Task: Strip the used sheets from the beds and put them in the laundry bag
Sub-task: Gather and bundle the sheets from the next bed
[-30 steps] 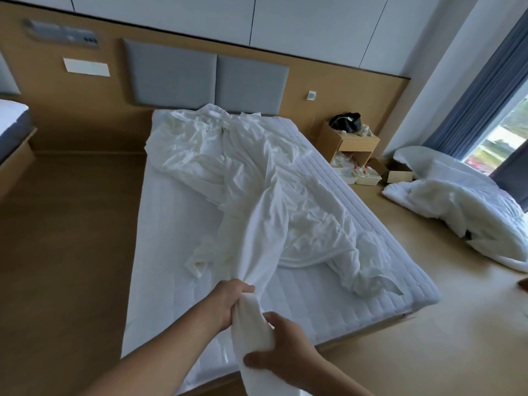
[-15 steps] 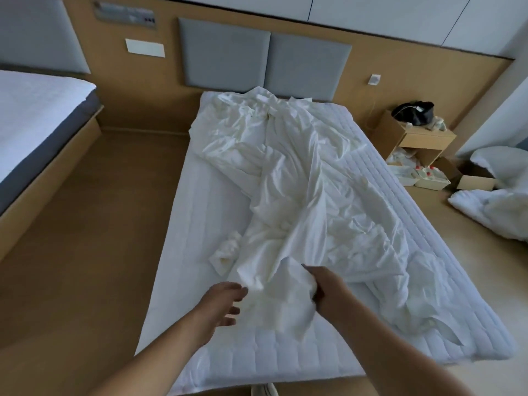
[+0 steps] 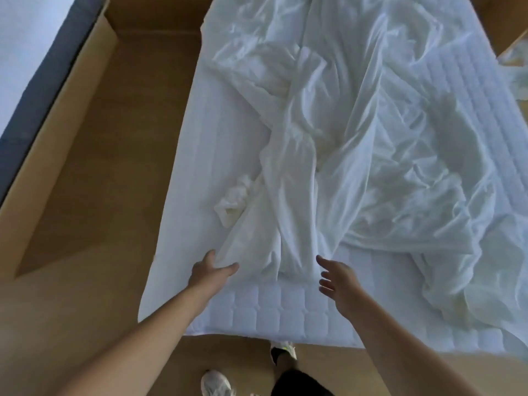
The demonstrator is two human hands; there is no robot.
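We stand at the foot of the bed, both arms reaching into the lower middle of the frame. Our left hand point(image 3: 210, 271) lies at the near left edge of the sheet point(image 3: 337, 155), thumb and fingers spread, with the cloth's edge running into the gap between thumb and forefinger; we cannot tell whether it pinches the fabric or only touches it. Our right hand point(image 3: 338, 277) hovers just right of the sheet's near end, fingers straight and slightly apart, holding nothing, a little clear of the cloth.

The sheet is white and heavily crumpled, bunched into a long ridge that runs from the top of the frame down the middle to our hands, then fans out over the right half of the bed to the lower right edge. A small twisted wad of the same cloth point(image 3: 235, 200) lies just left of the ridge, at the centre left.

Under it the quilted white mattress point(image 3: 271, 312) shows bare along the left side and the near end. Wooden floor point(image 3: 108, 172) fills the left centre. A second bed point(image 3: 37, 81), with a dark grey band and a wooden frame, sits in the upper left corner. Our shoes point(image 3: 215, 382) show at the bottom edge.
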